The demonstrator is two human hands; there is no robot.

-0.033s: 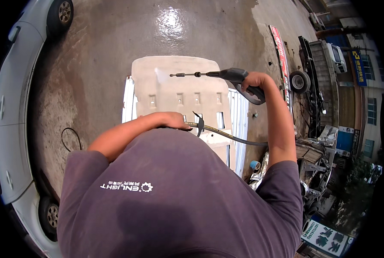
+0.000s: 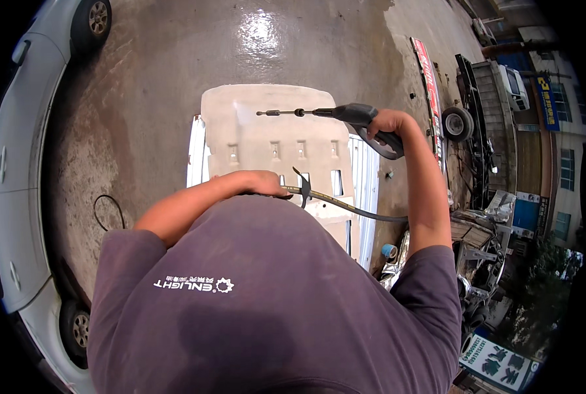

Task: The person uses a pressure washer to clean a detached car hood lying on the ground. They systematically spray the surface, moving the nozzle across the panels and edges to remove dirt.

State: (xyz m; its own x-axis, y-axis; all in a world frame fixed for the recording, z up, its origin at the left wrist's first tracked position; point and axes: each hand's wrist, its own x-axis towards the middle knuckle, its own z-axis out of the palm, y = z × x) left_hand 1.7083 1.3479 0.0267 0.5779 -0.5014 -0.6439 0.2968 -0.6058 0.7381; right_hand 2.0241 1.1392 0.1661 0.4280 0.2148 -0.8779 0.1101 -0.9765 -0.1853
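My right hand [image 2: 388, 131] grips the handle of a dark pressure-washer gun [image 2: 362, 118]. Its thin lance [image 2: 286, 113] points left over a beige moulded panel [image 2: 267, 141] lying flat on the wet ground, with a faint spray at the tip. My left hand [image 2: 260, 184] is closed on the black hose [image 2: 352, 209], which curves from under that hand off to the right. A white ribbed sheet [image 2: 366, 190] lies under the beige panel, showing along its edges. My own shoulders and purple shirt hide the near part of the panel.
A silver car [image 2: 17, 171] curves along the left edge. The ground is wet concrete [image 2: 175, 59]. A thin black cable loop [image 2: 109, 210] lies at the left. At the right are a red signboard [image 2: 427, 85], a small flatbed vehicle [image 2: 477, 111], metal clutter and a blue cup [image 2: 388, 251].
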